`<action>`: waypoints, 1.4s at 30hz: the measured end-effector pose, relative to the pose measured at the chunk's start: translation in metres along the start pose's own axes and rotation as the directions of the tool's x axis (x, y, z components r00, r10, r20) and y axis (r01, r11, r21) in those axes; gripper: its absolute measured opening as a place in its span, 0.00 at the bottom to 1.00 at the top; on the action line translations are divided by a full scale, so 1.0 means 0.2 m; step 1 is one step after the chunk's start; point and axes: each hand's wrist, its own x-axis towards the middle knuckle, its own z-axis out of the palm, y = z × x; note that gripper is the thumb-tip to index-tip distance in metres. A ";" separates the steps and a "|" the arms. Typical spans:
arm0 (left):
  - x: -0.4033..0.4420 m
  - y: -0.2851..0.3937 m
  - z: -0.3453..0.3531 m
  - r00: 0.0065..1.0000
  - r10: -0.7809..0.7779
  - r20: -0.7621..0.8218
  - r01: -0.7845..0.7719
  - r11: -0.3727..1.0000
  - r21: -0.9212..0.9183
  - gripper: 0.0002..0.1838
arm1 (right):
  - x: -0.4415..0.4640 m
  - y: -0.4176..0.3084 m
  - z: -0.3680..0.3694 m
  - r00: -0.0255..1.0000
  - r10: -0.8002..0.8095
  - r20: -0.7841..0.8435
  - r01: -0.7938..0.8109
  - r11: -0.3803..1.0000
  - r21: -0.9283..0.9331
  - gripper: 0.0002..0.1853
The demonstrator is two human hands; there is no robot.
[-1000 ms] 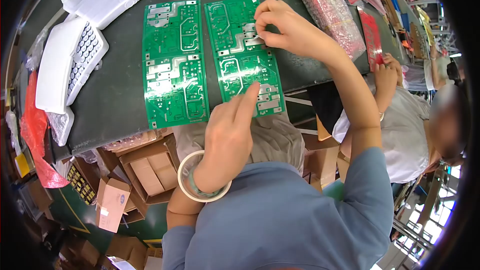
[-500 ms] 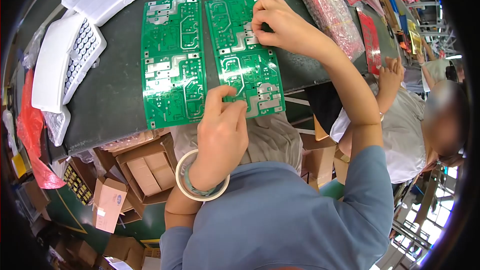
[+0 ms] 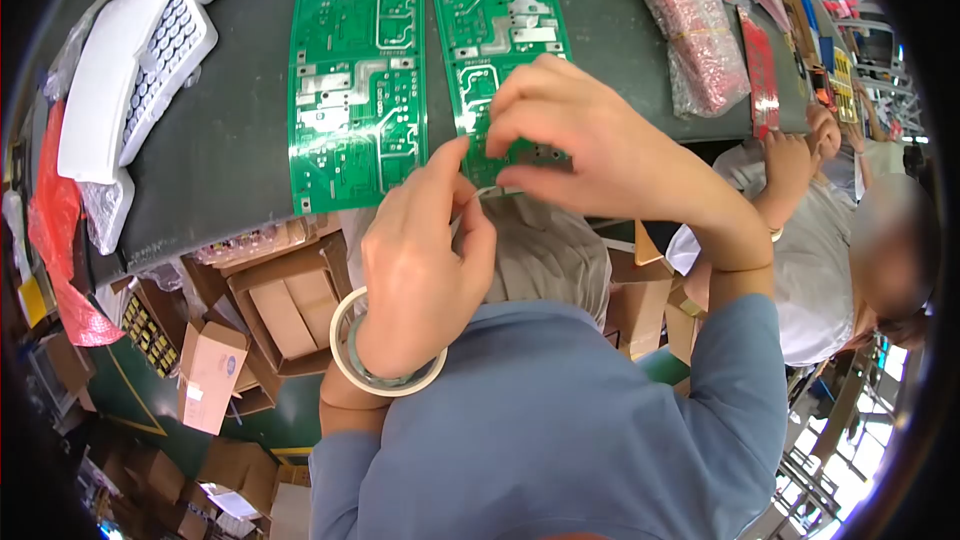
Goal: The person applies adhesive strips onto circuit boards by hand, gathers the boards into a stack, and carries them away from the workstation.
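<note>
Looks like a fiddly strip-handling step: left hand (image 3: 420, 255) seems to pinch a pale strip (image 3: 487, 192) near the green board (image 3: 490, 0), right hand's (image 3: 505, 162) fingers curled, thumb apart. Calls for careful fingertips next, imo.

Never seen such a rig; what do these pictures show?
No machine: a person works bare-handed, filmed by a head-worn camera looking forward and down. On the flat, dark grey table lie two long, rectangular green circuit boards and, to their right, a bubble-wrapped pink bundle. The left hand, a round cream ring about its wrist, and the right hand are close together at the right board's near end. Whether either hand holds the thin pale strip there is unclear.
</note>
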 end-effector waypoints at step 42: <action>0.01 -0.07 0.20 0.969 0.221 0.112 -0.239 0.951 0.194 0.10 | 0.23 0.36 0.03 0.997 0.071 0.018 -0.065 0.973 -0.221 0.06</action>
